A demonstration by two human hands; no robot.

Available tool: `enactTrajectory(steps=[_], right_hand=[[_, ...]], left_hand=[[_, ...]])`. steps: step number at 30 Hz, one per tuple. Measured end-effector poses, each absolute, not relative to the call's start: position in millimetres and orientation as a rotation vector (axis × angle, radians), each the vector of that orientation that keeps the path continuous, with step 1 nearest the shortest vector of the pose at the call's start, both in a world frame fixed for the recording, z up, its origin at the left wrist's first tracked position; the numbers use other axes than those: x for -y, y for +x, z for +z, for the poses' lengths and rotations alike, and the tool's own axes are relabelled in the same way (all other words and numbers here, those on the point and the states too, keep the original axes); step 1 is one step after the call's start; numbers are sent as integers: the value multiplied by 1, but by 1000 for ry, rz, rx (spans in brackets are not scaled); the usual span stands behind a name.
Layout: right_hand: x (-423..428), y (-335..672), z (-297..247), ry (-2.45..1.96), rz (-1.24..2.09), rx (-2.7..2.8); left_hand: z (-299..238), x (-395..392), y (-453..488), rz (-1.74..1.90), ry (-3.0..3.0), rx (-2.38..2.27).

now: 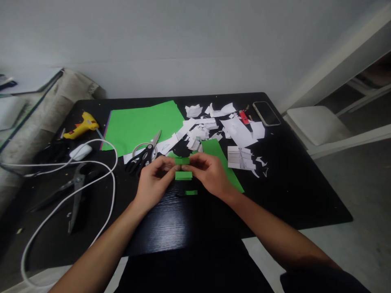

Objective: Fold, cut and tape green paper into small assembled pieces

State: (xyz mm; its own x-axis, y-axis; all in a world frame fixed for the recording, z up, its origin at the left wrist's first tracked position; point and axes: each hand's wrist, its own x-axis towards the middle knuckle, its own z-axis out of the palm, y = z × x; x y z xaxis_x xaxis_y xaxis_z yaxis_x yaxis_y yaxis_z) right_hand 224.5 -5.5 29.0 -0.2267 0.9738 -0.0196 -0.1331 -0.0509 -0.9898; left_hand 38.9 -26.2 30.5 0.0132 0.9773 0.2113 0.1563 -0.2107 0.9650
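Between my fingertips is a small folded piece of green paper (182,161), held from both sides above the black table. My left hand (155,179) pinches its left side, thumb and fingers closed. On the other side, my right hand (210,171) grips it the same way. Just below the thumbs shows a green paper strip (183,176); whether it joins the held piece I cannot tell. A smaller green scrap (191,192) lies nearer to me. Black-handled scissors (146,154) rest beyond my left hand, and a green paper strip (235,179) reaches out past my right wrist.
A large green sheet (140,122) lies at the back, with white paper scraps (198,132) beside it. At left are a yellow glue gun (82,125), a looping white cable (113,195) and large dark shears (76,191). A phone (266,113) sits at the back right corner.
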Motion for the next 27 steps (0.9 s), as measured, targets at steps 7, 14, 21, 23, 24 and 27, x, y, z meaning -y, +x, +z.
enactTrajectory(steps=[7, 14, 21, 23, 24, 27], right_hand=[[6, 225, 29, -1016, 1451, 1214], [6, 226, 31, -971, 1452, 1234], [8, 226, 32, -1000, 1422, 1189], [9, 225, 32, -977, 1357, 1214], [9, 225, 31, -957, 1322, 1243], [8, 226, 28, -906, 1248, 1327]], left_hand=[[34, 26, 40, 1321, 1456, -1164], [35, 26, 38, 1346, 1485, -1141], [32, 26, 40, 1405, 1441, -1099], [30, 27, 39, 1434, 1483, -1125], [30, 27, 38, 1435, 1527, -1146], [28, 28, 34, 1384, 1694, -1220]])
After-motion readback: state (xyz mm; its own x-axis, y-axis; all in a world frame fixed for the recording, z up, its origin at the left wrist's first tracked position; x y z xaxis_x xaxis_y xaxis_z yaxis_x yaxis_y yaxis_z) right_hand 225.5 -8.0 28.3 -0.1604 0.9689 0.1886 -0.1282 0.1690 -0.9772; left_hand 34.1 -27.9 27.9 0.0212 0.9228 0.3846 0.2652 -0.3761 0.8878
